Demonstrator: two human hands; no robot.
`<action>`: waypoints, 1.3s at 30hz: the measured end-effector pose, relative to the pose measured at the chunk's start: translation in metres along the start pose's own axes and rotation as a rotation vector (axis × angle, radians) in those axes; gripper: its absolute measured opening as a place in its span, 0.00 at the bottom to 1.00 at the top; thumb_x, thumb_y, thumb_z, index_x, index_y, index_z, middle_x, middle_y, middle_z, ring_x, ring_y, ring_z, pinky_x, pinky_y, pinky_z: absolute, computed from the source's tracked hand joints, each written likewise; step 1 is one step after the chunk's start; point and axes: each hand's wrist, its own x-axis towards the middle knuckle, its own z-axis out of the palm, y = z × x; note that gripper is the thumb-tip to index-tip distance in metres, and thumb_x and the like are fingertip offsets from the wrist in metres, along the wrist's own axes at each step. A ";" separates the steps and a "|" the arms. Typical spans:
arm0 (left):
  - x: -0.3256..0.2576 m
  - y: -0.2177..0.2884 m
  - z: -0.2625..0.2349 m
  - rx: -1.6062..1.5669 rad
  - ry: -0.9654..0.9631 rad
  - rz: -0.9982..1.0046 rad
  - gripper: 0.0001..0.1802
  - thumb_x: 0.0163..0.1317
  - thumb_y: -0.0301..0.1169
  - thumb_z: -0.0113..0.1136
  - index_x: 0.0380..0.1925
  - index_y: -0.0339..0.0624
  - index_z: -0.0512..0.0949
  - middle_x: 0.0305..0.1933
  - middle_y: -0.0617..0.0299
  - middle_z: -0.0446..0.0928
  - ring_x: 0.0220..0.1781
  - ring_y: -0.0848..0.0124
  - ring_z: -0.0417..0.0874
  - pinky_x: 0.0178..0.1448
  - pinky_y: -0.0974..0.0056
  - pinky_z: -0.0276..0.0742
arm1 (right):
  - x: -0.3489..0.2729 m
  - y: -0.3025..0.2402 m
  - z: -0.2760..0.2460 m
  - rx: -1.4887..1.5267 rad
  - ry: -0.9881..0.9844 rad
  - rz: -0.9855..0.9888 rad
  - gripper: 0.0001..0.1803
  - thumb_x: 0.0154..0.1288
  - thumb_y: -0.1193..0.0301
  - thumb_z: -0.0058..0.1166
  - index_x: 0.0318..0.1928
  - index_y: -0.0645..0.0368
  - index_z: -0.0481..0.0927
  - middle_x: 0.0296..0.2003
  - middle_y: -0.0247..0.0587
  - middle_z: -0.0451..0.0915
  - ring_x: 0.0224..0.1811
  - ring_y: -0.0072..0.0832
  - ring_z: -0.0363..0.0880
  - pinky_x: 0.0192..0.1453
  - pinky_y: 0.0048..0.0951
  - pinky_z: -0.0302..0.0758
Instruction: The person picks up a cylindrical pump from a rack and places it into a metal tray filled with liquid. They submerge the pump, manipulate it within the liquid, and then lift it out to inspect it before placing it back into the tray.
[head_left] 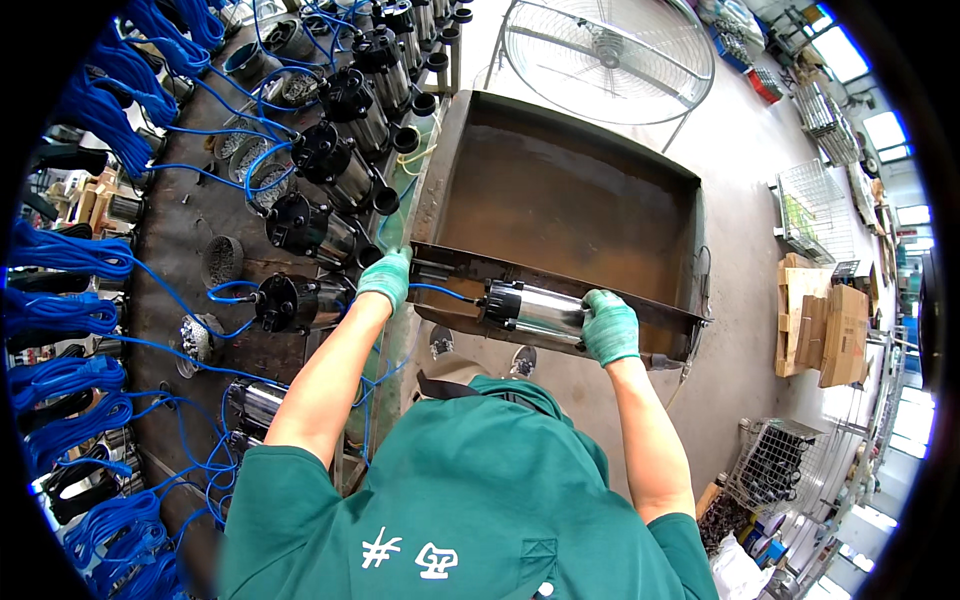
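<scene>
So the only writing that stands out is a pair of white characters (409,555) printed on the person's dark green short-sleeved shirt (470,500). Any markings on the pump itself are too small to make out.

The thing being handled is a shiny steel cylindrical pump with a ribbed black head (535,309). It's at the near side of a big rectangular rusty-brown metal tank (575,205), just on the person's side of a dark metal crossbar (560,284). Its long axis runs roughly left to right, dipping slightly toward the person on the right, pretty much parallel to that bar. Black head points left, plain steel end points right.

The right hand in its green knit glove (610,326) is clamped over the steel end, so most of the pump sticks out to that hand's left. The left hand, in a matching green glove (387,278), is over by the tank's left corner, with the pump apart from it, to its right and a bit nearer the person. A thin bright blue cable (440,291) runs between that glove and the black head. Those left fingers look curled, but can't tell what they're closed on, if anything.
</scene>
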 end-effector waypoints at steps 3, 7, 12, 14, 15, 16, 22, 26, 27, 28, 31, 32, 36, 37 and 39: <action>0.008 -0.006 0.008 0.001 0.061 0.045 0.20 0.72 0.25 0.46 0.61 0.44 0.74 0.60 0.42 0.79 0.56 0.42 0.85 0.56 0.43 0.83 | 0.003 -0.001 -0.001 -0.016 0.017 0.011 0.08 0.58 0.75 0.61 0.39 0.53 0.85 0.39 0.47 0.86 0.45 0.47 0.85 0.50 0.47 0.83; 0.019 -0.021 0.028 -0.210 0.112 0.066 0.15 0.71 0.27 0.50 0.55 0.44 0.77 0.51 0.43 0.82 0.50 0.42 0.86 0.52 0.44 0.82 | 0.005 -0.003 0.000 -0.036 0.031 0.009 0.07 0.58 0.76 0.60 0.38 0.54 0.84 0.38 0.48 0.86 0.43 0.49 0.85 0.48 0.47 0.82; -0.005 -0.010 0.001 -0.179 0.204 0.259 0.12 0.66 0.28 0.61 0.49 0.42 0.80 0.46 0.44 0.83 0.48 0.42 0.85 0.50 0.44 0.81 | 0.004 0.000 0.000 -0.006 0.040 0.037 0.08 0.58 0.76 0.59 0.39 0.54 0.84 0.38 0.48 0.86 0.42 0.49 0.85 0.48 0.47 0.81; -0.017 -0.008 0.005 -0.217 0.290 0.284 0.12 0.66 0.29 0.63 0.49 0.42 0.80 0.45 0.44 0.83 0.48 0.43 0.85 0.50 0.45 0.81 | 0.004 -0.001 0.000 -0.013 0.029 0.037 0.08 0.58 0.76 0.58 0.39 0.54 0.84 0.38 0.49 0.86 0.42 0.49 0.85 0.48 0.47 0.81; -0.021 -0.007 0.006 -0.236 0.332 0.297 0.12 0.66 0.30 0.64 0.48 0.42 0.81 0.45 0.45 0.83 0.47 0.43 0.85 0.50 0.45 0.81 | 0.005 -0.001 0.000 -0.017 0.023 0.037 0.08 0.58 0.76 0.58 0.39 0.54 0.84 0.38 0.49 0.86 0.42 0.49 0.85 0.49 0.47 0.82; -0.024 -0.002 0.007 -0.282 0.406 0.257 0.13 0.66 0.31 0.64 0.49 0.41 0.81 0.45 0.45 0.83 0.47 0.43 0.85 0.51 0.45 0.81 | 0.005 -0.002 0.001 -0.018 0.022 0.042 0.08 0.58 0.75 0.59 0.39 0.54 0.85 0.39 0.49 0.86 0.43 0.49 0.85 0.49 0.47 0.82; -0.016 0.010 0.006 -0.411 0.456 0.252 0.13 0.67 0.30 0.67 0.49 0.38 0.82 0.46 0.45 0.85 0.48 0.44 0.86 0.52 0.49 0.82 | 0.004 -0.002 0.002 -0.007 0.034 0.039 0.09 0.58 0.73 0.60 0.40 0.52 0.85 0.40 0.48 0.86 0.45 0.48 0.86 0.51 0.47 0.82; -0.021 0.018 0.010 -0.428 0.549 0.309 0.10 0.69 0.30 0.66 0.47 0.39 0.82 0.44 0.44 0.85 0.46 0.43 0.85 0.50 0.50 0.82 | 0.006 -0.002 0.004 0.017 0.056 0.030 0.08 0.58 0.74 0.60 0.39 0.52 0.85 0.39 0.47 0.86 0.45 0.47 0.86 0.50 0.47 0.82; -0.025 0.020 0.012 -0.404 0.613 0.338 0.10 0.69 0.30 0.66 0.47 0.39 0.82 0.44 0.44 0.85 0.46 0.43 0.85 0.49 0.50 0.82 | 0.007 -0.005 0.004 0.018 0.051 0.028 0.08 0.58 0.74 0.60 0.39 0.52 0.85 0.39 0.47 0.86 0.45 0.47 0.86 0.50 0.47 0.82; -0.028 0.032 0.000 -0.538 0.611 0.280 0.09 0.69 0.30 0.65 0.46 0.39 0.81 0.42 0.44 0.84 0.43 0.44 0.86 0.47 0.51 0.81 | 0.003 -0.004 0.000 0.012 0.055 0.044 0.08 0.58 0.74 0.60 0.39 0.52 0.85 0.39 0.47 0.86 0.45 0.47 0.86 0.50 0.47 0.82; -0.035 0.025 -0.009 -0.911 0.455 0.153 0.08 0.75 0.31 0.61 0.45 0.38 0.80 0.34 0.52 0.82 0.35 0.60 0.83 0.43 0.57 0.79 | 0.002 0.000 0.003 0.009 0.062 0.056 0.08 0.58 0.74 0.60 0.39 0.52 0.86 0.39 0.48 0.86 0.45 0.47 0.86 0.50 0.47 0.82; -0.039 0.022 -0.005 -1.061 0.400 0.140 0.08 0.77 0.33 0.59 0.45 0.40 0.80 0.30 0.62 0.78 0.30 0.72 0.78 0.36 0.63 0.76 | 0.003 0.001 0.004 0.009 0.059 0.056 0.08 0.58 0.74 0.60 0.39 0.52 0.86 0.39 0.48 0.86 0.45 0.47 0.86 0.51 0.47 0.82; -0.050 0.022 0.007 -1.352 0.050 -0.029 0.06 0.78 0.34 0.58 0.45 0.45 0.79 0.27 0.71 0.73 0.20 0.82 0.70 0.23 0.72 0.66 | 0.004 -0.001 0.004 0.010 0.042 0.066 0.08 0.58 0.73 0.60 0.39 0.52 0.86 0.40 0.49 0.86 0.46 0.47 0.86 0.51 0.46 0.82; -0.050 0.024 0.011 -1.359 0.033 -0.026 0.06 0.79 0.34 0.58 0.45 0.45 0.78 0.27 0.71 0.73 0.20 0.82 0.70 0.22 0.72 0.66 | 0.004 -0.003 0.003 0.010 0.040 0.068 0.08 0.58 0.73 0.60 0.39 0.52 0.86 0.40 0.49 0.86 0.46 0.47 0.86 0.52 0.46 0.82; -0.048 0.027 0.021 -1.371 0.001 -0.020 0.06 0.79 0.34 0.57 0.45 0.44 0.78 0.26 0.71 0.73 0.19 0.81 0.70 0.22 0.71 0.67 | 0.004 -0.004 0.002 0.009 0.056 0.059 0.08 0.58 0.74 0.59 0.39 0.53 0.86 0.39 0.48 0.86 0.45 0.48 0.86 0.51 0.46 0.82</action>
